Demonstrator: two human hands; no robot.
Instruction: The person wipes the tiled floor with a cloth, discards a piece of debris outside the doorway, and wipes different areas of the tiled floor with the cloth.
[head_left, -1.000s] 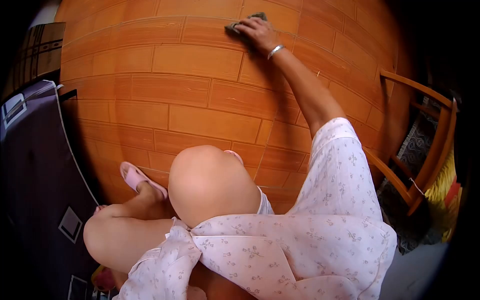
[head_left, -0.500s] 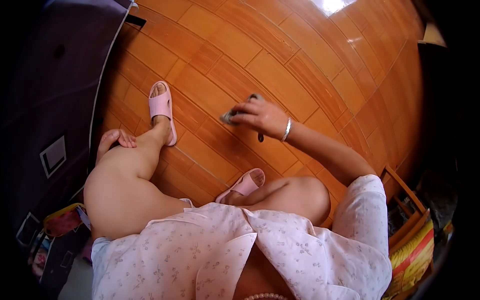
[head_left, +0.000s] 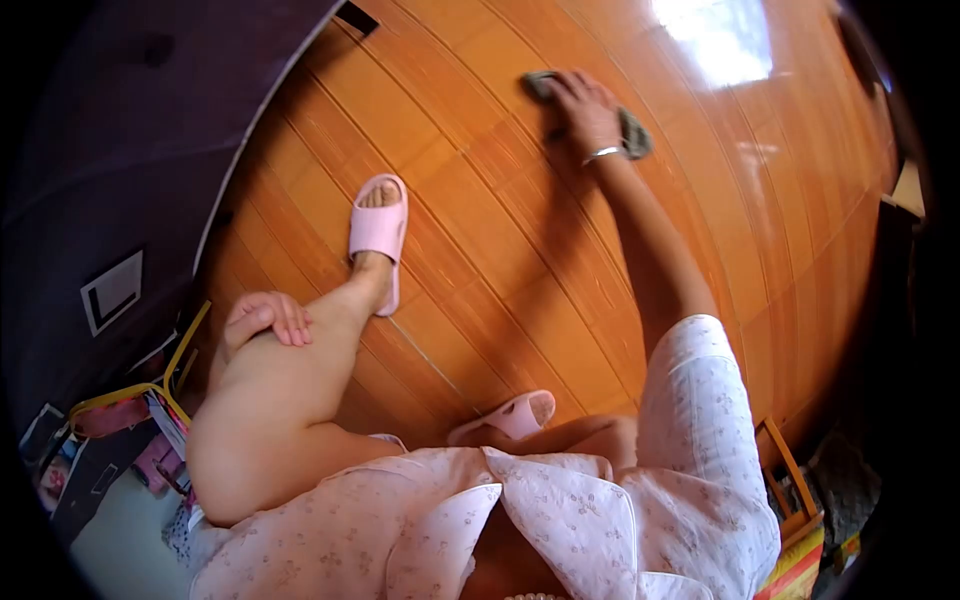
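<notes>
Cloth (head_left: pixel 636 135) was bunched up nearer the L slipper (head_left: pixel 375 237) half a sec ago, now it's spread on the floor (head_left: pixel 480 250) ahead & right of that slipper, so imo it's on a diff patch. R hand (head_left: pixel 590 115) is over it, fingers a bit apart, too blurry to tell if gripping. L hand (head_left: pixel 268 318) holds nothing afaict, fingers loosely bent on the leg (head_left: pixel 285 410), left of the slipper.

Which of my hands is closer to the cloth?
Your right hand: it lies directly over the cloth, touching it. Your left hand is farther off, resting on your left leg.
</notes>
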